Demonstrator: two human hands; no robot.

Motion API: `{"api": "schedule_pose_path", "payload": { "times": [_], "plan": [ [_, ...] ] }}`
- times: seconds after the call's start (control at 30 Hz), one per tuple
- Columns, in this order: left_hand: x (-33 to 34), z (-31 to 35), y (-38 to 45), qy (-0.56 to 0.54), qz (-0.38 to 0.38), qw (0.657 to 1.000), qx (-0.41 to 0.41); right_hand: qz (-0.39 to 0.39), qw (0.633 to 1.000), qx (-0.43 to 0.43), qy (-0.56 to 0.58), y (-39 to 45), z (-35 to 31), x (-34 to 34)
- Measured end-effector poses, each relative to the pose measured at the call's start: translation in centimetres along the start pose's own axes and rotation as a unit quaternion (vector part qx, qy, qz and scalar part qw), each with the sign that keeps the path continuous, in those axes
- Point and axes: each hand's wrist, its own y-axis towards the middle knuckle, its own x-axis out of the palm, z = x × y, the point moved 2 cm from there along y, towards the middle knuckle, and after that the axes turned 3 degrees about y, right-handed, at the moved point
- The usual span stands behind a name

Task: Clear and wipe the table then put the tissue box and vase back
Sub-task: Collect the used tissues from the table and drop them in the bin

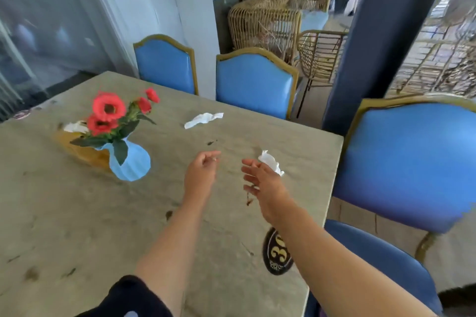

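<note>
A blue ribbed vase [131,162] with red flowers [109,108] stands on the left of the stone table [77,213]. Behind it lies a wooden tissue box [77,147] with a white tissue sticking out. One crumpled tissue [203,119] lies near the far edge. Another crumpled tissue [270,161] lies by the right edge. My right hand [262,180] hovers just short of that tissue with fingers spread, holding nothing. My left hand [202,172] hangs over the middle of the table with loosely curled fingers, holding nothing.
Dark stains and crumbs dot the table top. A black oval number plate [275,257] sits near the front right edge. Blue padded chairs [253,83] stand along the far and right sides. A dark blue pillar [365,59] rises at the table's far right corner.
</note>
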Motion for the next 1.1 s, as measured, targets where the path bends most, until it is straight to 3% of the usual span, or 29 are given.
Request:
{"api": "schedule_pose_path", "payload": {
  "times": [0.17,0.3,0.37,0.47,0.5,0.6,0.73,0.9,1.1],
  "plan": [
    [-1.5,0.0,11.5,0.183,0.031,0.978,0.093,-0.004,1.0,-0.005,-0.021,9.5,-0.7,4.7],
    [-1.6,-1.4,20.3,0.349,0.036,0.92,0.177,-0.011,0.999,-0.009,-0.042,15.7,-1.2,7.3],
    [-1.0,-2.5,23.3,0.425,0.005,0.889,0.173,-0.011,0.999,-0.014,-0.044,18.2,-0.9,7.9],
    [-0.3,-3.4,25.9,0.565,-0.035,0.811,0.146,-0.01,0.999,-0.02,-0.048,20.7,-0.3,8.0],
    [-0.2,-3.7,26.4,0.578,-0.035,0.804,0.136,-0.012,0.999,-0.021,-0.049,21.3,-0.1,8.0],
    [-0.6,-4.7,27.7,0.541,-0.007,0.83,0.133,-0.014,0.998,-0.023,-0.052,22.2,0.1,7.9],
    [-1.3,-4.6,27.2,0.367,0.039,0.901,0.229,0.006,0.995,-0.062,-0.078,22.4,-0.3,7.4],
    [-1.8,-2.1,22.9,0.229,-0.012,0.93,0.286,-0.023,0.987,-0.107,-0.115,21.6,-1.8,7.7],
    [0.3,0.2,17.9,0.072,-0.03,0.962,0.26,-0.043,0.998,-0.049,0.013,18.6,-1.9,7.4]
  ]
}}
